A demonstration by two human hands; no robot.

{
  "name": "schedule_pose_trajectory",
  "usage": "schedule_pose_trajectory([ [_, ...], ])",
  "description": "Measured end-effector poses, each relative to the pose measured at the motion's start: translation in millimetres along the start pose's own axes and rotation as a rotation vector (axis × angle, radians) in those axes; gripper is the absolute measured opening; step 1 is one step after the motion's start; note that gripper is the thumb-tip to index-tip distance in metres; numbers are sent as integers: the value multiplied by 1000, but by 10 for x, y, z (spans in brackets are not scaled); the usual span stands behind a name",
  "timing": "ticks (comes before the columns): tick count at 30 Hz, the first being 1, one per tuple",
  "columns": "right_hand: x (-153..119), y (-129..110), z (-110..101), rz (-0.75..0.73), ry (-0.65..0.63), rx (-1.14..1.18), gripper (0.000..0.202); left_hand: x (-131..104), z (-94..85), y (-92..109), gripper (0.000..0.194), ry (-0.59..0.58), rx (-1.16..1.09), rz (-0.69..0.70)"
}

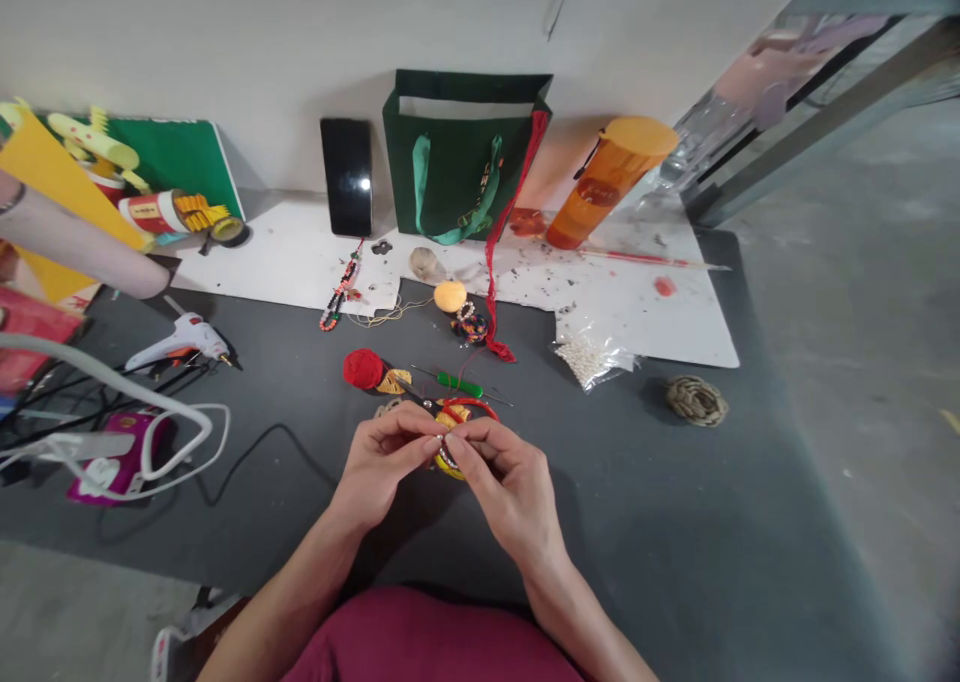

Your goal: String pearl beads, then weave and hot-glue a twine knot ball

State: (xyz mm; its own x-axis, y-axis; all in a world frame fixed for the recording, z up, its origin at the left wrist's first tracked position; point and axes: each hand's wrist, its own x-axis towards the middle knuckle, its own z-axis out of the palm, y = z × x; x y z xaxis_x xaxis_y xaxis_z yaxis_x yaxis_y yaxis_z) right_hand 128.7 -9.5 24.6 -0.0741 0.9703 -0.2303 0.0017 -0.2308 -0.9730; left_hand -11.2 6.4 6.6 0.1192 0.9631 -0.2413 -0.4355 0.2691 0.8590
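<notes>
Thumbs and fingertips of my left hand (390, 459) and my right hand (511, 484) pinch a small string of shiny, pale beads (448, 452) between them, above the dark grey table. The fingers partly hide the string. Something yellow, perhaps yarn (450, 470), shows just beneath it. Just beyond my hands lie scissors (474, 404) with red-orange handles, and a thin tool with a green handle (459, 385). A red ball of yarn (363, 369) is to their left, beside a yellow patterned piece (395, 380).
White board (637, 312) lies along the back, with a green paper bag (457, 162), a phone (347, 177) and an orange bottle (611, 182). A clear bag of white beads (591, 358) and a grey coil (696, 401) lie right. Left are a glue gun (184, 340) and cables (187, 417).
</notes>
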Motion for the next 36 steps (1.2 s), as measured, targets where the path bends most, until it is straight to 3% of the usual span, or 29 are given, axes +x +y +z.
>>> schedule_pose_trajectory([
  [5,0,8,-2,16,-8,26,25,-3,-38,-13,7,3,135,111],
  [21,27,3,12,28,-11,62,22,-4,-47,-33,6,7,155,122],
  [30,18,-47,-23,-95,48,-203,21,-37,-2,86,7,36,467,281],
  [36,13,-63,-38,-115,18,-238,19,-52,-14,79,8,18,576,351],
])
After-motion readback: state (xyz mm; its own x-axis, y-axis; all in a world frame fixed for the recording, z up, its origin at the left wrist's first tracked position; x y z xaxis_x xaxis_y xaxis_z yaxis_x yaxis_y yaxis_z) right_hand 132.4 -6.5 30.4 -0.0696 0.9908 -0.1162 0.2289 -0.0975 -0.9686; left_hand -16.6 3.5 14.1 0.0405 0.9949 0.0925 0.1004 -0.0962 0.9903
